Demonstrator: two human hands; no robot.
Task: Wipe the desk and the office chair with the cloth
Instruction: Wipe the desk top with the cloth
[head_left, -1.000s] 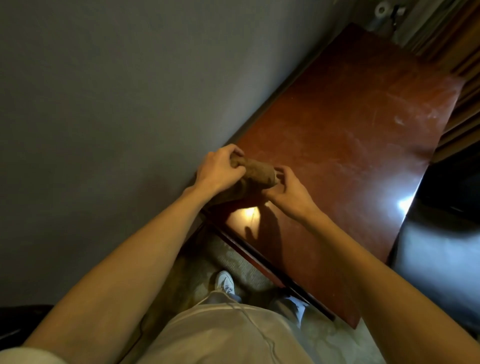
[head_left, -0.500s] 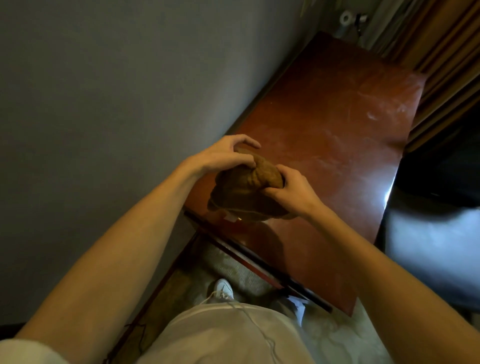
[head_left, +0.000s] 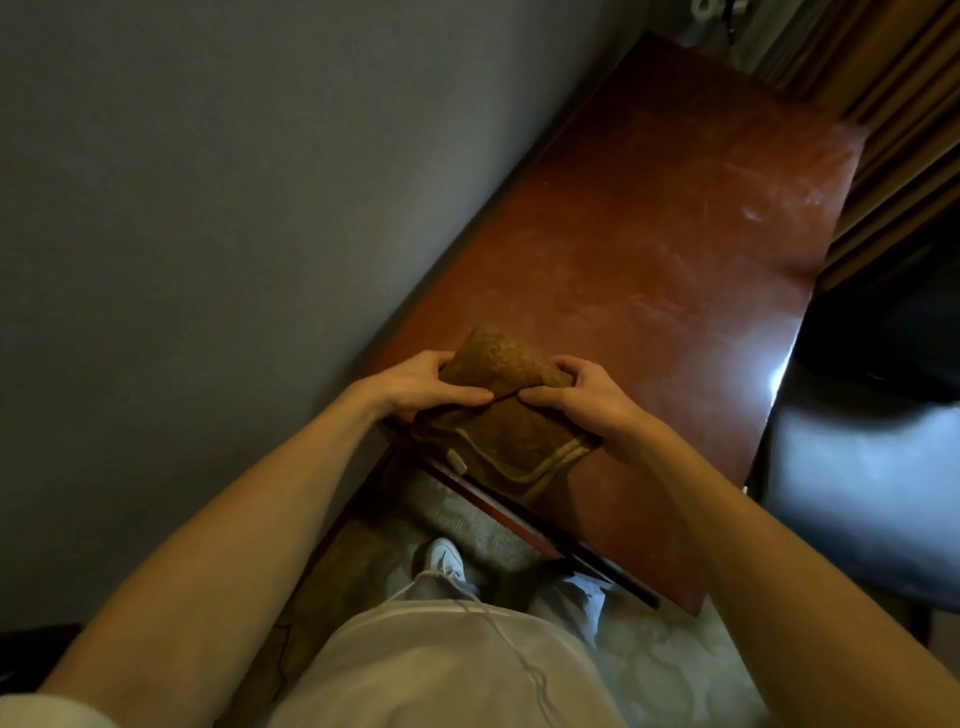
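Now both the left hand (head_left: 421, 392) and right hand (head_left: 587, 397) grip the bunched cloth (head_left: 506, 415) over the tabletop (head_left: 649, 249), apparently folding it; next, press it flat and wipe.

left hand (head_left: 415, 389) + right hand (head_left: 587, 400): 2 | cloth (head_left: 511, 436): 1 | desk (head_left: 649, 234): 1 | chair (head_left: 857, 467): 1

One head-worn wide-angle view, tilted, looks steeply down and forward from close above the hands (head_left: 519, 400), taking in the desk (head_left: 649, 249), the wall (head_left: 208, 208) and the floor (head_left: 665, 670).
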